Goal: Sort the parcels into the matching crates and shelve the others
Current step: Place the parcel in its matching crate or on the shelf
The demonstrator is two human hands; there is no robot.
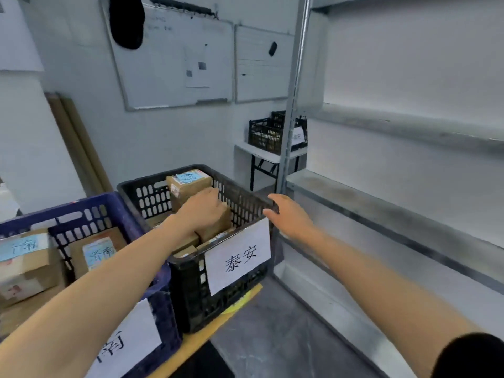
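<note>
Head view: the left grip [203, 211] is clamping a cardboard parcel [218, 227] inside the black crate [188, 290]. The right grip [290, 216] is clamping this crate's rim.

This is a parcel sorting room in a small depot or warehouse. Taped cardboard parcels [188, 181] with address labels fill a black crate [152, 197] and a blue crate [81, 205], each fronted by a paper sign [240, 257] handwritten in Chinese characters. Galvanised metal shelving [381, 197] stands just beside them. Whiteboards [169, 58] hang on the wall, and more black crates [266, 132] sit on a folding counter [270, 155].
</note>
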